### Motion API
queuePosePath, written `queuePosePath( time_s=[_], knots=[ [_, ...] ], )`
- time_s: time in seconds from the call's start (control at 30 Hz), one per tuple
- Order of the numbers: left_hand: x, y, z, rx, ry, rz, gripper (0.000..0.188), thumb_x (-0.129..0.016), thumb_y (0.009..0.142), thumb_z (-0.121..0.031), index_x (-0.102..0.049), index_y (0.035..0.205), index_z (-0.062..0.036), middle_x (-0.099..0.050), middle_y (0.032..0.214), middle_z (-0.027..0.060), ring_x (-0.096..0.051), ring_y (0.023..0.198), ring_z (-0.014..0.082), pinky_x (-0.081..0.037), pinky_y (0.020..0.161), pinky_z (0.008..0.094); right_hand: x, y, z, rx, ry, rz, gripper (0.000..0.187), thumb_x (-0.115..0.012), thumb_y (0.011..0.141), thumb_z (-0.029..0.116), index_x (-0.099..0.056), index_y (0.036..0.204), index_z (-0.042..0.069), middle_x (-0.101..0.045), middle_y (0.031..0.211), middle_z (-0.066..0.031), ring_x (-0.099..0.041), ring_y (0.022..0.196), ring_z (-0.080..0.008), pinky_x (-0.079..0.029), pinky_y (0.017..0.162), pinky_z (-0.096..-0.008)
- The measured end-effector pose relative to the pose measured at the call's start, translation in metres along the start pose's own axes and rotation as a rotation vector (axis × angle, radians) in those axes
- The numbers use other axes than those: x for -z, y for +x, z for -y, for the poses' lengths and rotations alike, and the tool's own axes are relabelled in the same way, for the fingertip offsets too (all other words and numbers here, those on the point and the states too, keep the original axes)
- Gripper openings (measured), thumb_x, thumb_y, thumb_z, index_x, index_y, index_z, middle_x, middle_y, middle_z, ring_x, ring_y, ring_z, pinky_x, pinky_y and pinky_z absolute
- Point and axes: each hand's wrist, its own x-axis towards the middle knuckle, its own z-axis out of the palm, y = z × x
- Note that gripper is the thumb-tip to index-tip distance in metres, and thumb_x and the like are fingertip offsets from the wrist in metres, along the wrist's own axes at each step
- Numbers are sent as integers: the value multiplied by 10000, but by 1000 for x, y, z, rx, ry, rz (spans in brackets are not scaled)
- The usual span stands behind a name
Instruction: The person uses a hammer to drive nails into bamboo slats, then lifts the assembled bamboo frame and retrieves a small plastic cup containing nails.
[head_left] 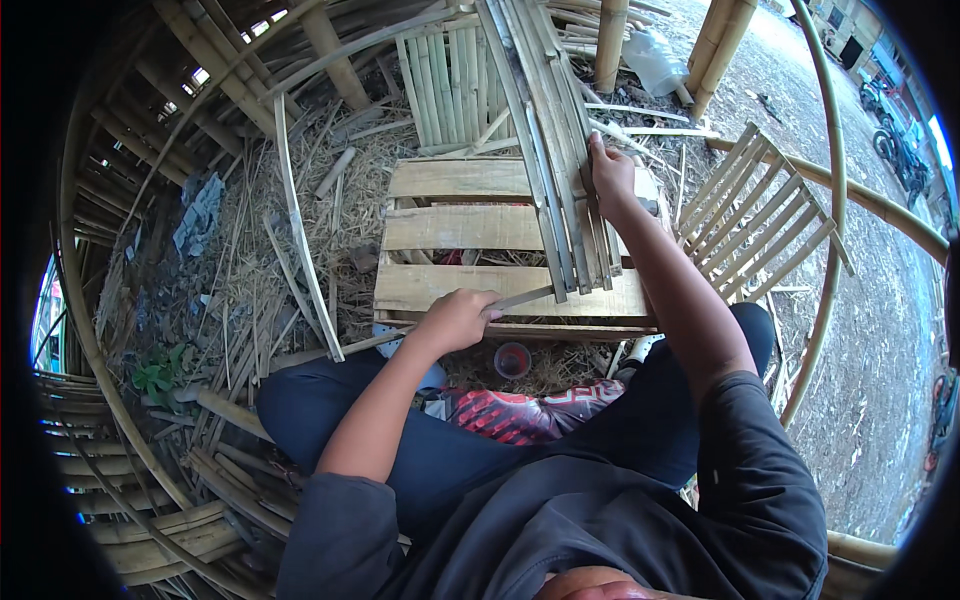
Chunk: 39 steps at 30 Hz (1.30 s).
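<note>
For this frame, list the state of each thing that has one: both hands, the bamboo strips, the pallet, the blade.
Left hand: closed around a blade's handle.
Blade: flat, tip against the strips.
Right hand: pressing on the strips.
Bamboo strips: bundled, lying across the pallet.
Wooden pallet: flat on the straw-covered ground.

The wooden pallet (pixel 450 180) is bare along its left side; bamboo strips (pixel 560 170) cover its right half, and a slatted panel (pixel 760 215) crowds the right edge.
</note>
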Motion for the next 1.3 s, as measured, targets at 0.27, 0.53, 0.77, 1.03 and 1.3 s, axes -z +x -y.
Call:
queuePosePath(
  time_s=[0.27,0.53,0.77,1.03,1.3],
  knots=[
    [-13,20,16,-13,36,-249,192,-721,913,-147,-742,1075,-46,-664,1044,133,-676,1013,377,-558,850,484,-41,64,-53,-76,-190,37,628,-700,966,568,-772,915,-54,-708,804,-109,-642,723,-184,-511,702,-379],
    [-31,32,28,-125,138,-309,188,-769,865,-166,-761,1009,-46,-684,1021,110,-656,1025,325,-554,878,448,-61,67,-57,-89,-401,66,790,-783,820,689,-755,950,-90,-761,934,-190,-741,861,-287,-559,806,-419],
    [4,31,45,202,166,-534,626,-725,900,-215,-509,1445,5,-547,1459,199,-538,1348,388,-447,1075,522,-43,58,-48,-99,-600,221,757,-872,686,709,-747,814,-27,-752,838,-133,-740,752,-250,-577,746,-383],
    [10,-11,204,1214,-1137,-559,597,-462,1019,-474,-569,1298,43,-641,1276,248,-616,1190,396,-492,1050,513,-24,72,-62,-75,-657,370,658,-933,645,643,-740,734,20,-744,765,-86,-728,706,-214,-564,717,-363],
    [17,-36,238,972,-1483,-730,305,-489,978,-379,-529,1174,-149,-685,1032,78,-684,880,250,-521,724,459,-46,61,-41,-20,-636,434,735,-905,661,677,-745,811,-25,-744,790,-122,-739,771,-246,-569,773,-382]
  ],
)
